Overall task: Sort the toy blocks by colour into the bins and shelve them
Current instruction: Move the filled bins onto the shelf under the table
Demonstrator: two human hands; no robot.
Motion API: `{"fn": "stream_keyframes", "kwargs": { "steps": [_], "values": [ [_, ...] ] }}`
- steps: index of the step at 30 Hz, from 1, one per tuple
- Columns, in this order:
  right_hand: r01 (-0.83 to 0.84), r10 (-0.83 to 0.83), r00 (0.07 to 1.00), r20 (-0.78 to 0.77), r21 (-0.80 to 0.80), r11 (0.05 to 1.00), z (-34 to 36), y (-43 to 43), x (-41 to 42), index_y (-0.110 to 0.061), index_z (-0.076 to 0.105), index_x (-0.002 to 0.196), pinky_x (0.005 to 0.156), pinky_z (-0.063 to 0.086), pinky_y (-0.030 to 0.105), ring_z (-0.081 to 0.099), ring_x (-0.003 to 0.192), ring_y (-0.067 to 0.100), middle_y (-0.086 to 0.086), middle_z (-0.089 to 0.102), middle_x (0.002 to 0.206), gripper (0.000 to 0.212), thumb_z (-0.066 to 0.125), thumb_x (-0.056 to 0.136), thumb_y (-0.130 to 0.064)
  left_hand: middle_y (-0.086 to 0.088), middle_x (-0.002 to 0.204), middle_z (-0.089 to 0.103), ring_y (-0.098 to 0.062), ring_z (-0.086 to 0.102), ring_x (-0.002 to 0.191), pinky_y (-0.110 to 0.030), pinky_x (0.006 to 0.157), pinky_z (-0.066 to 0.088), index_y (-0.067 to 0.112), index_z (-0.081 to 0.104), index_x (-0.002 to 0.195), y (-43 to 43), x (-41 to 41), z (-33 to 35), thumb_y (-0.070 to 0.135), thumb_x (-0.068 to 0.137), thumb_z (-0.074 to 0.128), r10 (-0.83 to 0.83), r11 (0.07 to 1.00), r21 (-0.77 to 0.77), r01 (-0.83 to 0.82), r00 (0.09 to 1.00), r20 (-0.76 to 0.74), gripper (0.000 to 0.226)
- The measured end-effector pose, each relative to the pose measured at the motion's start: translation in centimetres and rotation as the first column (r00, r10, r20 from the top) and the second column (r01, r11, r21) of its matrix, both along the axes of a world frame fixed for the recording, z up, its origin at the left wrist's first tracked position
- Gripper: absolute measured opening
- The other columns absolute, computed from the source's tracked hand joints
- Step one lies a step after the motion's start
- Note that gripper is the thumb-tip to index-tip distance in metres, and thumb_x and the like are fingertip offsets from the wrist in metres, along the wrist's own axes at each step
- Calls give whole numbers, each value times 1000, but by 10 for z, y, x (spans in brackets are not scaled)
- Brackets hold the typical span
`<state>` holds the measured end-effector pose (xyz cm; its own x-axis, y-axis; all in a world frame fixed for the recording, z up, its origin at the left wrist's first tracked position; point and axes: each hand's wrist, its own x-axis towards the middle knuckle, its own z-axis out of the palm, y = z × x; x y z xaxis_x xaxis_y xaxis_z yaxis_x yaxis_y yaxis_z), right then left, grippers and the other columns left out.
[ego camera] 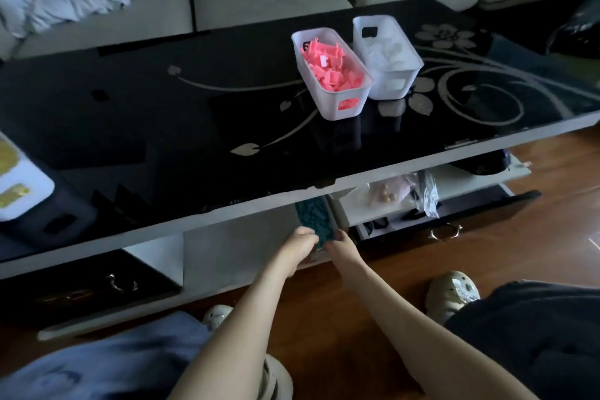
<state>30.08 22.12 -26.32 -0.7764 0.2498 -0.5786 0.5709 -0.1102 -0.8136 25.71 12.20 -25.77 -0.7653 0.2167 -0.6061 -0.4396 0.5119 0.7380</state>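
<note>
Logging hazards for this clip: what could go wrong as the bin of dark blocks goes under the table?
The left hand and right hand grip only the near end of the dark-block bin, so it might tip and spill. Its far end sits close under the tabletop edge and could catch there.
</note>
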Motion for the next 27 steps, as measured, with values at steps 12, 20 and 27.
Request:
{"fn": "stream_keyframes", "kwargs": {
  "steps": [12,20,27],
  "values": [
    [-126,125,965,-231,10,992,173,3,27,-6,61,87,52,43,25,57,63,22,13,61,79,9,52,90,-6,-5,89,65,-18,60,85,-36,83,49,13,61,86,-29,21,189,24,97,50,-297,947,-3,320,875,-382,19],
    [124,-179,930,-321,-183,975,212,29,-43,2,51,113,52,54,30,63,65,26,21,62,82,35,57,91,-25,-6,103,63,-19,63,94,-34,86,54,16,55,97,-6,-16,209,22,99,44,156,963,263,-63,923,-350,13],
    [253,-286,938,-194,-178,951,220,36,-104,-15,23,132,54,57,40,66,65,36,28,62,94,63,61,87,-37,-5,101,58,-21,59,99,-37,91,52,15,52,101,-4,-34,204,20,98,44,245,955,237,-176,920,-305,10]
  ]
}}
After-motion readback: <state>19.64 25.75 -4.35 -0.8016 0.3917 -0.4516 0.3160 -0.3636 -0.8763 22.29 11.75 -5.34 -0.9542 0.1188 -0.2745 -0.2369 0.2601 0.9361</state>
